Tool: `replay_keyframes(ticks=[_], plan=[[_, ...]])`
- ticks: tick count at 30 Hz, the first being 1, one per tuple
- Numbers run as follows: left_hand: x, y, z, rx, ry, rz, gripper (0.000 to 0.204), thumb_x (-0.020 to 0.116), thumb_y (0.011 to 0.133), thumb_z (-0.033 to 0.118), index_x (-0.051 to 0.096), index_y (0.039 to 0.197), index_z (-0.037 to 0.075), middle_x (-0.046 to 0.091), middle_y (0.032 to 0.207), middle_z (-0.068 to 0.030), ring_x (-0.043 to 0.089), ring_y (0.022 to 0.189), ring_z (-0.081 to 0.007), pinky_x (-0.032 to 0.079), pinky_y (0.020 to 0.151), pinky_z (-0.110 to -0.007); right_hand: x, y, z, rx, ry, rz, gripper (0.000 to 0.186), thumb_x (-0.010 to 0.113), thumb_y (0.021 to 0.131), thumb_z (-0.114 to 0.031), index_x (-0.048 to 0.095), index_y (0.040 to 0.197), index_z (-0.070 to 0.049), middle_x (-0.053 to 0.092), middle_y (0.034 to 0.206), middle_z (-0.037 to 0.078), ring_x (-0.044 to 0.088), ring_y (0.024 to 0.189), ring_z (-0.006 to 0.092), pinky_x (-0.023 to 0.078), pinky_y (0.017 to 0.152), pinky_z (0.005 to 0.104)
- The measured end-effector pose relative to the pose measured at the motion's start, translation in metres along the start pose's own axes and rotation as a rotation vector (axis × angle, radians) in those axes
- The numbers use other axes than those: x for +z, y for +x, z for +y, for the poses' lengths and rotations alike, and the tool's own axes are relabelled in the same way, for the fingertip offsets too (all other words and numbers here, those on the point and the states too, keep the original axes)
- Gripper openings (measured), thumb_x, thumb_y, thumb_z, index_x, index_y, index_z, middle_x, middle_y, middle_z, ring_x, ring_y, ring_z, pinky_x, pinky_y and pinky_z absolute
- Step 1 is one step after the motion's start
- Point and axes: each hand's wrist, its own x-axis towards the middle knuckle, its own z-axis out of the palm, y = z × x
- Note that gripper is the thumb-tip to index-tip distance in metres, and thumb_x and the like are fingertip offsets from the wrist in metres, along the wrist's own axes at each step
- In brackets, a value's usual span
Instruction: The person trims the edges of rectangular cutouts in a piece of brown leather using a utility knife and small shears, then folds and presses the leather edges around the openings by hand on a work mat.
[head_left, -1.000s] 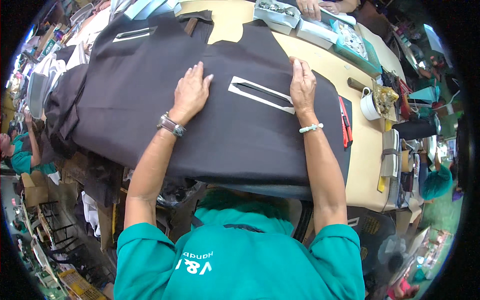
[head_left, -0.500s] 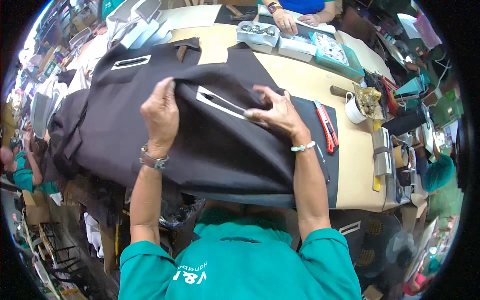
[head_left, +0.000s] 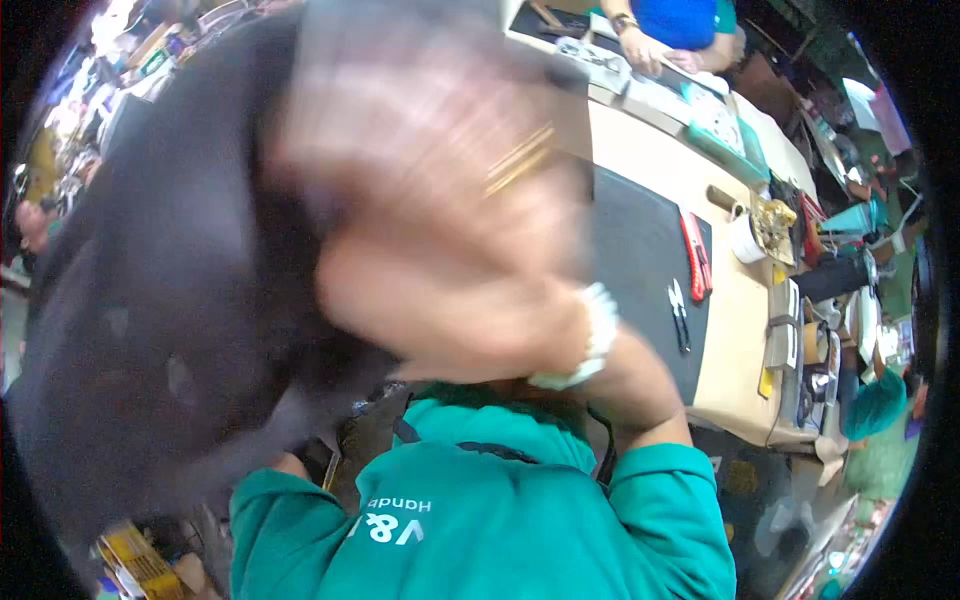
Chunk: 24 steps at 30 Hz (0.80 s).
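The dark brown fabric [head_left: 150, 320] is lifted up close to the camera and fills the left half, badly blurred. My right hand [head_left: 440, 290], with a pale beaded bracelet, is a smear across the middle against the cloth, so its fingers cannot be made out. My left hand is hidden behind the raised fabric; only part of that arm shows low at the left. On the uncovered dark mat [head_left: 640, 215] at the right lie a red box cutter [head_left: 695, 255] and small black-handled snips [head_left: 680, 318].
The cream worktable [head_left: 735, 370] holds a white mug [head_left: 747, 240], stacked tools at the right and a teal basket [head_left: 730, 130]. A co-worker [head_left: 665, 25] in blue works across the table; another person sits at the far left, partly covered.
The fabric has risen from lying flat toward the camera, uncovering the mat and snips. My right hand has moved up and leftward; my left hand has gone out of sight.
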Motion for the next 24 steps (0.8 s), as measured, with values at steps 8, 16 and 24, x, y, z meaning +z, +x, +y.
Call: replay_keyframes(ticks=[8,16,24], plan=[[-0.047,-0.222,-0.089,-0.491,0.420,-0.834,0.017,0.061,0.073,0.018,0.068,0.075,0.003,0.063,0.078,-0.0216,0.063,0.075,-0.0358,0.050,0.070,-0.041,0.094,-0.219,-0.154,0.542,0.893,-1.704,0.025,0.060,0.068,-0.012,0.063,0.088,0.003,0.065,0.087,0.023,0.063,0.085,0.0385,0.051,0.071,0.0458],[-0.146,-0.084,-0.060,-0.400,0.079,0.102,0.021,0.054,0.091,0.015,0.064,0.100,-0.001,0.064,0.097,-0.0124,0.059,0.090,-0.0212,0.045,0.079,-0.034,0.092,-0.058,-0.136,0.916,2.022,-1.439,0.037,0.056,0.074,-0.009,0.049,0.107,0.007,0.058,0.073,0.006,0.051,0.066,0.0113,0.042,0.055,0.0307],[-0.095,0.098,0.012,0.096,0.354,0.488,0.022,0.058,0.088,0.020,0.067,0.104,0.008,0.067,0.096,-0.0107,0.063,0.089,-0.0224,0.047,0.078,-0.030,0.038,-0.003,0.022,1.182,1.088,-0.527,0.054,0.067,0.067,-0.006,0.050,0.117,-0.004,0.054,0.101,0.007,0.052,0.096,0.0128,0.044,0.084,0.0267]])
